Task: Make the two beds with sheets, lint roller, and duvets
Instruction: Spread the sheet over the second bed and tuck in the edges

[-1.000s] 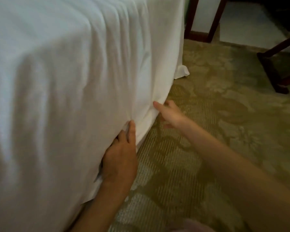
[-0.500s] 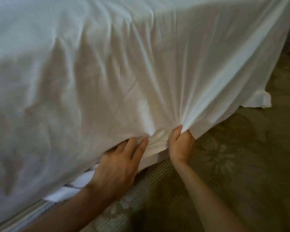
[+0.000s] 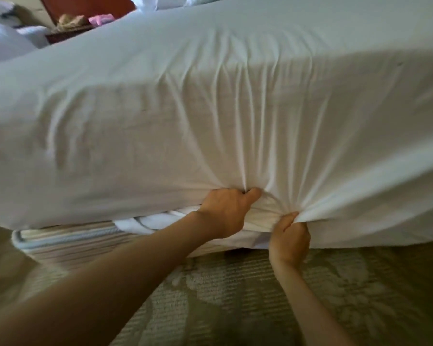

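A white sheet (image 3: 210, 108) covers the mattress and hangs down its near side in tight folds. My left hand (image 3: 226, 212) is at the mattress's lower edge, fingers curled into the gathered sheet, thumb pressed into the cloth. My right hand (image 3: 289, 239) sits just to the right and lower, gripping a bunch of the same sheet from which creases fan up and to the right. Under the mattress the striped bed base (image 3: 68, 242) shows, with loose white cloth (image 3: 145, 222) bunched between it and the mattress.
Green patterned carpet (image 3: 235, 295) spreads below the bed. At the back left are white pillows (image 3: 3, 41) of a second bed and a dark wooden nightstand (image 3: 68, 33) carrying a tan item and a pink item. More white bedding lies at the far top.
The view has swung from the bed's corner to face its long side. Both hands went from lying along the sheet's edge to gripping gathered cloth at the mattress's bottom edge.
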Tool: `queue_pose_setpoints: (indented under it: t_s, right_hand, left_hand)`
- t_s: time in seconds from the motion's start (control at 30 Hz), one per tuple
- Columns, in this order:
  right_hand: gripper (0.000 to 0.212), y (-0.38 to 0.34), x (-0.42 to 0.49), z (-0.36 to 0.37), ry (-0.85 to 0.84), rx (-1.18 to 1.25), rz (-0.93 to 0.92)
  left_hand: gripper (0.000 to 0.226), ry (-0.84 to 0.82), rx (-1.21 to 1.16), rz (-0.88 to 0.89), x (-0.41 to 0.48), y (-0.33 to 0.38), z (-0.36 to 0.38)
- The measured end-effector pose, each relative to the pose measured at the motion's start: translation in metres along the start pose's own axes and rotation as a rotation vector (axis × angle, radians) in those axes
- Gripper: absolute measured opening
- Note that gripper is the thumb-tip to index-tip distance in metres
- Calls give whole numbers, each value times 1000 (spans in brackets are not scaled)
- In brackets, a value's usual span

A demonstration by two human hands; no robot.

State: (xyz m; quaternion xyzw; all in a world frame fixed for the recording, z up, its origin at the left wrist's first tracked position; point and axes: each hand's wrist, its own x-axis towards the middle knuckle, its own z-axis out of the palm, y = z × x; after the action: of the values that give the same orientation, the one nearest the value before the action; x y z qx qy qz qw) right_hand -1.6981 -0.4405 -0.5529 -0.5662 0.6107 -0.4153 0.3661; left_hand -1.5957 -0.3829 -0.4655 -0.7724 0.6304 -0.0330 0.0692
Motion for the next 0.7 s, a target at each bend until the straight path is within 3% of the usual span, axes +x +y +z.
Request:
queue_pose_setpoints:
  t_s: [0.2,0.3,0.37,0.47,0.53,0.6,0.7]
  right_hand:
    - [40,-14,-2,-13,-87,9,83]
    - [42,-26,-2,-20,-150,-48,138]
    - [42,-26,0,-26,-201,-91,184]
    - [29,-30,0,-40,-256,-92,281]
    - [27,-38,-5,-48,-337,16,399]
    - [29,-52,-14,-52,-482,73,520]
    - [28,-65,-30,-39,-662,50,558]
  left_hand:
    - [39,-32,-144,32,-13,-4,-5]
    - [45,-109,-395,60,-42,-8,-10]
    - [44,-19,-453,91,-72,-18,-8]
    - [43,268,-165,44,-117,-46,11]
    - [55,277,-131,-68,-140,-70,28]
    - [73,174,-216,-82,-150,-88,40]
    - [69,201,-418,-54,-148,-100,44]
